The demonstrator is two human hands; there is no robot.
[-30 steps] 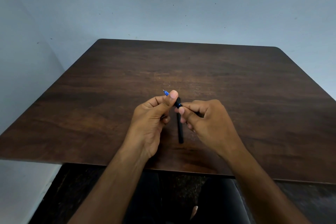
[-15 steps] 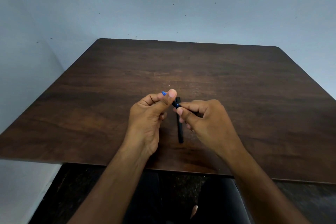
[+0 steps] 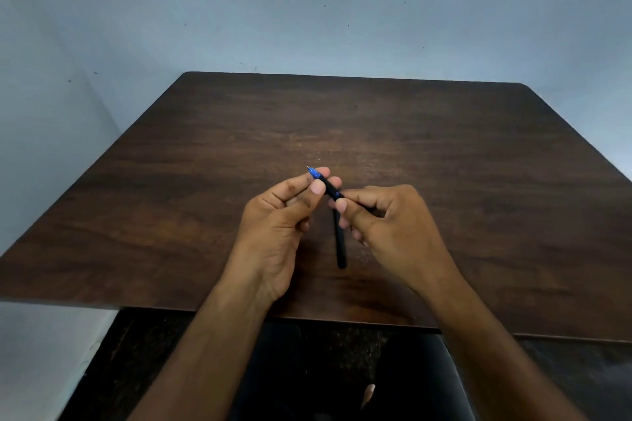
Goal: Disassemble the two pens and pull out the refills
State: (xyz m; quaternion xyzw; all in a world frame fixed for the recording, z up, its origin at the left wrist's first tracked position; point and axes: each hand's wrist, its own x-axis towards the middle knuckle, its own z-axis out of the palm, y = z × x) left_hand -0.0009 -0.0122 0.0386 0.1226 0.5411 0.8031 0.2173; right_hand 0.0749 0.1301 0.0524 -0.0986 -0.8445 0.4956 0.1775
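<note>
A thin black pen part with a blue tip is pinched by the left hand and the right hand above the dark brown wooden tabletop, toward its near edge. A black pen tube is seen between the hands, partly hidden by the right fingers.

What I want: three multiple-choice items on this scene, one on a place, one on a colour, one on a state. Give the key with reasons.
1. Where is the loose black tube?
A. On the table, between the hands
B. At the table's far edge
C. On the floor

2. What colour is the pen near its point?
A. Red
B. Green
C. Blue

3. What is the left hand doing?
A. Lying flat on the table
B. Pinching the pen near its point
C. Hanging below the table

Key:
1 A: the tube lies on the wood between the left hand and the right hand.
2 C: a blue band shows behind the point.
3 B: thumb and fingers close on the pen.
</note>
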